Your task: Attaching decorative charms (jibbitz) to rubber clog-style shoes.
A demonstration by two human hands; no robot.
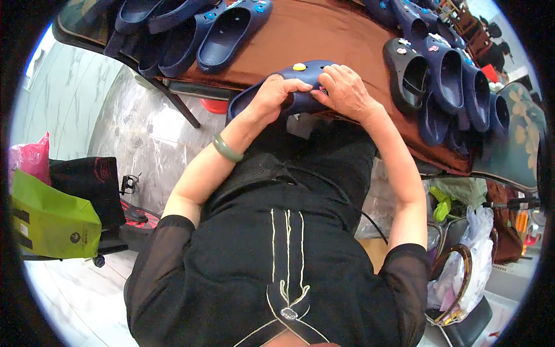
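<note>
Both hands raised over desk (324, 29) edge; left hand (273, 95) fingers curled gripping navy clog (300, 87), right hand (346, 92) fingers bent, pressing clog top.

Bright, even daylight, sharp at centre
Glare whitens the floor left of the left hand (274, 95); fisheye rim bends edges

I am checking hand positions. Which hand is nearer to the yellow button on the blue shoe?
Left. The left hand grips the shoe just below the yellow button; the right hand lies farther right.
</note>
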